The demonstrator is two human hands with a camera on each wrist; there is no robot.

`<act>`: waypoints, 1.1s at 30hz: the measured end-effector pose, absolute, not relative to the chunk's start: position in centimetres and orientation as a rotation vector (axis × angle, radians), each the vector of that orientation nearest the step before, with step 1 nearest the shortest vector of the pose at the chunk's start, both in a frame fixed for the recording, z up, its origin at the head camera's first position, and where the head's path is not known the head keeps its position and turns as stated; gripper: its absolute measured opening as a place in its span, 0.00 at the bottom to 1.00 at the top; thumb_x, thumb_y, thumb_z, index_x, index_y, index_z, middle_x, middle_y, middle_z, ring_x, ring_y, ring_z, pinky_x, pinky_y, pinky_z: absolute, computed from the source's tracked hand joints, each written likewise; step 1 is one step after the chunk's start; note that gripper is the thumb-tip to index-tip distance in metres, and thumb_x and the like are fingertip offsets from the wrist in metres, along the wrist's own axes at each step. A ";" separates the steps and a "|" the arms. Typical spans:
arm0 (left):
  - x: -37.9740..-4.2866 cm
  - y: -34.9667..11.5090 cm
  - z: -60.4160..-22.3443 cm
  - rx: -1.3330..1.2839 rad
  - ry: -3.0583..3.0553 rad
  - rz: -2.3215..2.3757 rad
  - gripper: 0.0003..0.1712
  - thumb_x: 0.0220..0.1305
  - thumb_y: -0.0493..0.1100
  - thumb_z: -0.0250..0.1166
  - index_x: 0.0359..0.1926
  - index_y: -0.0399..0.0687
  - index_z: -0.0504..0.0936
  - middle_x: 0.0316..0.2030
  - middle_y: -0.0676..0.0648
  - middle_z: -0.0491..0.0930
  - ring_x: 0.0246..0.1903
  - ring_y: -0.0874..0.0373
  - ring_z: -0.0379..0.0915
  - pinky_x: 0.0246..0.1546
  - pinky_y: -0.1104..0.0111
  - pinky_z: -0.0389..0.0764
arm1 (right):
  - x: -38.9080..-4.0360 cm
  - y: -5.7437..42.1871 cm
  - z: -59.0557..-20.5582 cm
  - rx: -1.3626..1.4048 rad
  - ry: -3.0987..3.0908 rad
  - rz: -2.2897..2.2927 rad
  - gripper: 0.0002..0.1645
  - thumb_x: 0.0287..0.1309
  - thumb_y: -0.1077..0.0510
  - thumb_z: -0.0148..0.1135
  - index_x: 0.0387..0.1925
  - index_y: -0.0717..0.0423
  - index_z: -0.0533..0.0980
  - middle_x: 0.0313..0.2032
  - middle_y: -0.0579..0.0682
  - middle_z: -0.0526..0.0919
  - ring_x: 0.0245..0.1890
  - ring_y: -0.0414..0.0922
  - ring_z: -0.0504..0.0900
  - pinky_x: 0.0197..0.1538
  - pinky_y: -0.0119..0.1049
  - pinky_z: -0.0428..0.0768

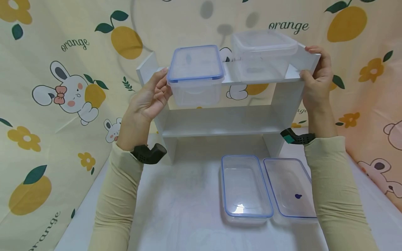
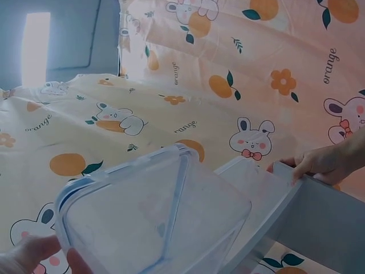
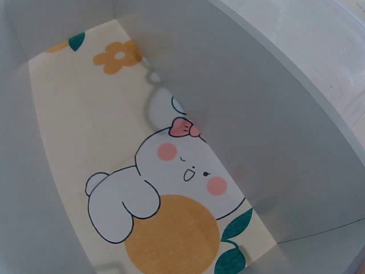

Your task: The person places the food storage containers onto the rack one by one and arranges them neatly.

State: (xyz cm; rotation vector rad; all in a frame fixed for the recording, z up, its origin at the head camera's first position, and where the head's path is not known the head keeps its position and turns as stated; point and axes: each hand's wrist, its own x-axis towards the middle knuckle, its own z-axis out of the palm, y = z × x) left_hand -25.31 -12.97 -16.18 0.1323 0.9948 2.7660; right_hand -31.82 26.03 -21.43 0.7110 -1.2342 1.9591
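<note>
Left hand (image 1: pixel 148 100) pinches the upper blue-rimmed container (image 1: pixel 195 76) by its side — right hand (image 1: pixel 318 83) grips the shelf (image 1: pixel 220 121) at its right end

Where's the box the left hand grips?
In the head view, the box is at the shelf's upper left, between the left hand and the all-clear box.

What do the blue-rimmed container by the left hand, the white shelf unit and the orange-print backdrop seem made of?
Blue-rimmed container: likely smooth plastic; the body is see-through, the lid cloudier. White shelf unit: perhaps painted or laminated board, satin finish; flat panels and straight edges suggest it, but the core is hidden. Orange-print backdrop: probably fabric, mostly matte, judging by its creases.
</note>
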 end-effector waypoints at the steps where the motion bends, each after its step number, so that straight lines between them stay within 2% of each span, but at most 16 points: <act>1: -25.3 -13.0 -16.2 0.129 0.992 2.768 0.19 0.60 0.33 0.63 0.53 0.38 0.71 0.36 0.42 0.81 0.33 0.56 0.78 0.31 0.76 0.81 | -31.8 26.0 -21.4 0.704 -1.228 1.974 0.29 0.50 0.84 0.45 0.48 0.57 0.73 0.57 0.52 0.73 0.58 0.50 0.68 0.71 0.43 0.67; 13: -25.8 -12.9 -15.9 0.074 0.937 2.812 0.20 0.59 0.31 0.64 0.52 0.38 0.73 0.36 0.41 0.82 0.32 0.56 0.78 0.29 0.76 0.82 | -31.6 25.9 -21.3 0.691 -1.214 2.011 0.29 0.50 0.85 0.45 0.48 0.57 0.73 0.56 0.51 0.72 0.59 0.49 0.67 0.72 0.42 0.64; 27: -26.3 -13.0 -15.9 0.028 0.921 2.836 0.17 0.59 0.31 0.64 0.50 0.37 0.75 0.36 0.41 0.82 0.32 0.56 0.78 0.28 0.76 0.81 | -31.9 26.0 -21.5 0.741 -1.237 1.925 0.29 0.51 0.84 0.44 0.48 0.58 0.74 0.57 0.53 0.74 0.58 0.51 0.68 0.71 0.45 0.66; 33: -26.5 -12.9 -15.8 0.009 0.944 2.855 0.19 0.58 0.31 0.65 0.52 0.38 0.75 0.38 0.42 0.81 0.35 0.57 0.77 0.29 0.77 0.81 | -31.9 26.0 -21.4 0.721 -1.228 1.947 0.30 0.50 0.85 0.44 0.48 0.57 0.74 0.57 0.52 0.73 0.58 0.50 0.68 0.71 0.44 0.66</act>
